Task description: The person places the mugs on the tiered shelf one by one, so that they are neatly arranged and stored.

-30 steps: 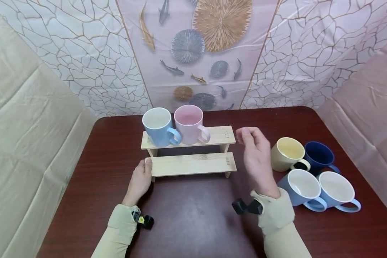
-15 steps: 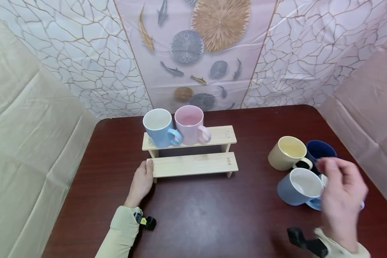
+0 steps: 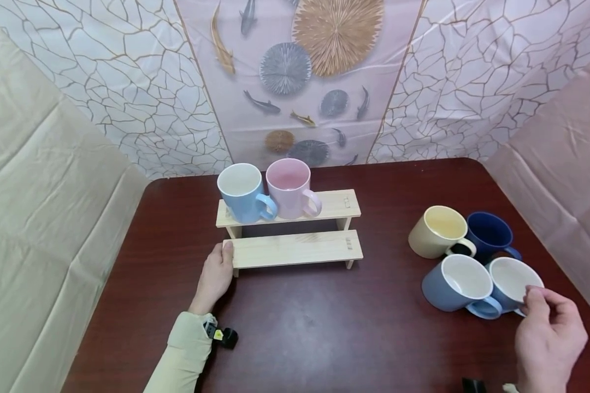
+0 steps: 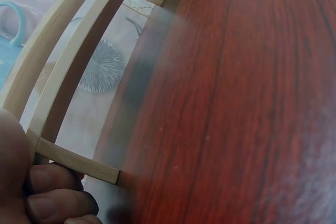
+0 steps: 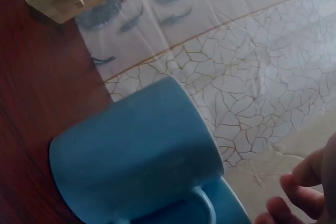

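Note:
My left hand (image 3: 214,278) grips the left end of a two-tier wooden stand (image 3: 295,251), thumb on the lower board; in the left wrist view its fingers (image 4: 58,205) curl by the stand's leg. On the upper tier are a light blue mug (image 3: 241,199) and a pink mug (image 3: 287,196). At far right, my right hand (image 3: 549,335) hovers by a light blue mug (image 3: 503,292), fingertips overlapping its rim and hiding most of its handle. Right next to that stands a similar blue mug (image 3: 442,289), large in the right wrist view. The right hand's fingers are loosely bent, holding nothing.
Behind those two mugs stand a cream yellow mug (image 3: 425,237) and a dark blue mug (image 3: 489,234), close together. All rest on a dark red-brown table (image 3: 295,333). Patterned cloth (image 3: 152,109) hangs behind it, with plain cloth at both sides.
My right hand has swung from beside the stand to the far right, then lower, coming beside the rightmost light blue mug. The left hand keeps its grip on the stand.

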Demonstrator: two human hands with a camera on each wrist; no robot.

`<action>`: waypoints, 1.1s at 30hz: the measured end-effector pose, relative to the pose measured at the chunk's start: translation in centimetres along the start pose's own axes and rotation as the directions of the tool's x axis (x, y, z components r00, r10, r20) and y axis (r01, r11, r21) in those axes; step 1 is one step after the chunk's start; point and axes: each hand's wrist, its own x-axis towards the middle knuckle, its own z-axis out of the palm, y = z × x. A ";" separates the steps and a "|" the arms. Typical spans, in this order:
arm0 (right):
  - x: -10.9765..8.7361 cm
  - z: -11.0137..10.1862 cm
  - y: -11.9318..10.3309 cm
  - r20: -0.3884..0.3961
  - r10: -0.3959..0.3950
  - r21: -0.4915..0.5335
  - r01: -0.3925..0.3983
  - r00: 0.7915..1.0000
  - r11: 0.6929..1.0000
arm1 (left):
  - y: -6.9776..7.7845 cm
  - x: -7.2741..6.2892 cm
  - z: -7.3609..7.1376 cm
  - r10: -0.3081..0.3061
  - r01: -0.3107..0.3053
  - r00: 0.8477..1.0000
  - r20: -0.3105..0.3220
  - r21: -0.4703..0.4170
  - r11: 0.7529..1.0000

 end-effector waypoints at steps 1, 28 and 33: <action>-0.1 0.0 0.1 -0.019 -0.020 -0.041 0.019 1.000 0.999 | 0.0 0.0 0.0 -0.001 0.001 1.000 0.003 -0.003 1.000; -1.8 0.6 0.9 0.142 -0.009 -0.483 0.077 0.990 0.872 | 0.4 0.1 -0.1 -0.008 0.008 1.000 -0.014 0.000 1.000; -1.8 0.8 1.1 0.151 -0.029 -0.502 0.102 0.988 0.859 | 0.3 0.1 -0.2 -0.012 0.012 1.000 -0.016 0.003 1.000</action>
